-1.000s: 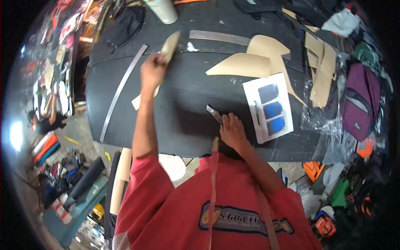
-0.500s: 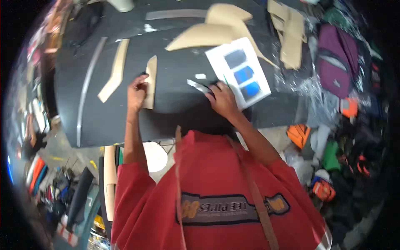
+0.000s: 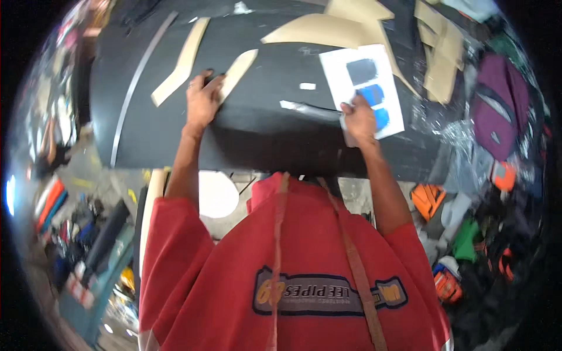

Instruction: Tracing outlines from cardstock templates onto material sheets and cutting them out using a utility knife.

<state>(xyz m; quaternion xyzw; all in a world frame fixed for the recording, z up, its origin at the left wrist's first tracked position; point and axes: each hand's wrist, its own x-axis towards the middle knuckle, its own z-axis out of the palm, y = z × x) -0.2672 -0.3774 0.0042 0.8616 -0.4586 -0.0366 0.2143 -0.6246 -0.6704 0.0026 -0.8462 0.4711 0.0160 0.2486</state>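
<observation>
My left hand [image 3: 202, 102] rests on the table with its fingers spread, touching the lower end of a narrow tan pattern piece [image 3: 239, 67]. Something small and dark shows at its fingertips, too blurred to name. Left of it lies a bent tan pattern piece [image 3: 184, 64]. My right hand [image 3: 360, 121] has curled fingers over the lower left part of a white sheet [image 3: 336, 70] bearing dark and blue swatches. What those fingers hold is hidden. A slim tool [image 3: 310, 109] with a pale tip and dark body lies beside them; whether they touch it I cannot tell.
The black table [image 3: 263, 140] holds a long grey strip [image 3: 136, 79] at left. Larger tan pieces [image 3: 319, 29] overlap at the back, and more tan pieces [image 3: 442, 61] lie right. A small white scrap [image 3: 307, 86] is mid-table. A purple backpack [image 3: 494, 108] sits at far right.
The view has shifted, moving the table up and right in the picture. The narrow tan piece has turned to slant rightward. My left fingers have spread; my right hand has moved right, further over the sheet.
</observation>
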